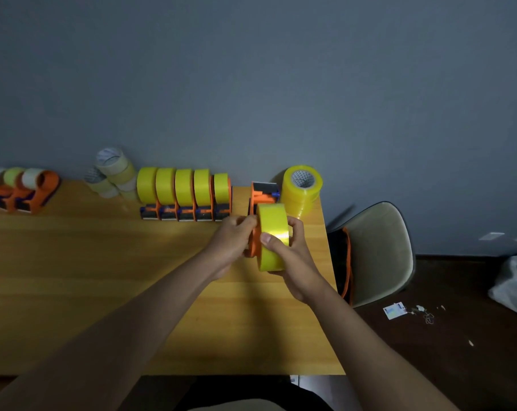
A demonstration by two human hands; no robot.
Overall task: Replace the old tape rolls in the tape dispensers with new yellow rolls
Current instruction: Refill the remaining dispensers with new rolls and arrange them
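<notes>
An orange tape dispenser is held above the right part of the wooden table, with a new yellow roll against its right side. My left hand grips the dispenser from the left. My right hand grips the yellow roll, thumb across its face. A row of orange dispensers with yellow rolls stands at the back. Further left stand orange dispensers with old pale rolls. A stack of new yellow rolls sits at the back right corner.
A pile of pale used rolls lies against the grey wall. Another orange dispenser stands behind my hands. A beige chair stands right of the table. Small litter and a white cloth lie on the dark floor.
</notes>
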